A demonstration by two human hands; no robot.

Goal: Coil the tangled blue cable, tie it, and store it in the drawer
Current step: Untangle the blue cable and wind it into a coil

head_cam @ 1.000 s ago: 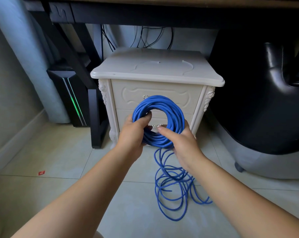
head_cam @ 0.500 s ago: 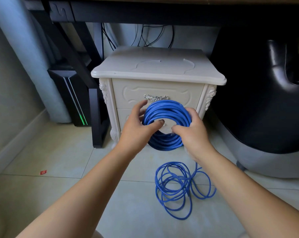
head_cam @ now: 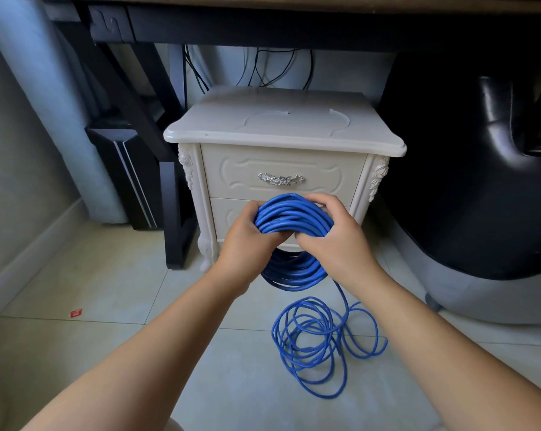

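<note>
Before the nightstand [head_cam: 281, 178], left hand [head_cam: 247, 244] and right hand [head_cam: 334, 241] both clenched round blue cable [head_cam: 289, 219] coil

Cable coil [head_cam: 292, 219] before nightstand [head_cam: 281, 132]; loose loops [head_cam: 322, 340] on floor [head_cam: 113, 284].

I'm looking at a home office corner, down at floor level: a cream carved nightstand [head_cam: 281, 132] with an ornate drawer handle [head_cam: 280, 179] sits just beyond my fingers, under a dark counter [head_cam: 263, 23]; a computer tower [head_cam: 129, 175] stands left of them, a black leather chair [head_cam: 493, 135] right, all on a tiled floor [head_cam: 76, 275].
</note>
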